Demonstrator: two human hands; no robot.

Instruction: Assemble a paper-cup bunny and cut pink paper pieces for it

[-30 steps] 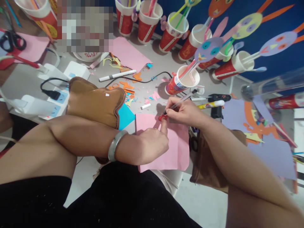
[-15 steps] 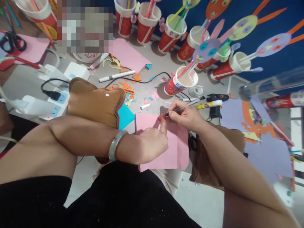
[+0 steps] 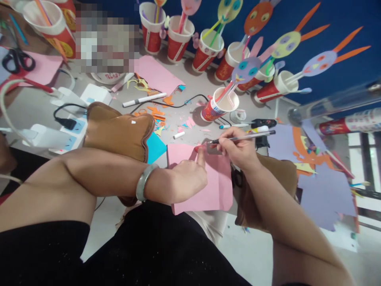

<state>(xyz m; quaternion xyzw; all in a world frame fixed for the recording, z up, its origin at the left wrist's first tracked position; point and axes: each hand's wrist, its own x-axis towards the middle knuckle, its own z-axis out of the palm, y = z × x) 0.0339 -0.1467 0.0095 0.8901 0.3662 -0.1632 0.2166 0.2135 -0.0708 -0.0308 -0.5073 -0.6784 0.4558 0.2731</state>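
Note:
With its index finger stretched out and the other fingers curled in, my left hand (image 3: 187, 178) presses a small red piece (image 3: 197, 149) down near the top edge of a pink sheet of paper (image 3: 208, 194). The piece is mostly under the fingertip, so its shape is hard to make out. My right hand (image 3: 239, 151) grips a clear-barrelled pen (image 3: 262, 135) between thumb and fingers. The pen's dark tip points left, close to the red piece; whether it touches the paper I cannot tell.
Red paper cups (image 3: 220, 104) with straws and paper animal faces line the back. Brown cushions (image 3: 119, 133) flank the pink sheet. Paper scraps (image 3: 160, 115), a white marker (image 3: 144, 99) and a power strip (image 3: 70, 133) lie left; purple paper (image 3: 327, 194) lies right. Black scissors (image 3: 18, 60) are far left.
My right hand has drawn the pen slightly away from the red piece and tipped it flatter. My left fingertip stays on the piece. The whole view has shifted a little.

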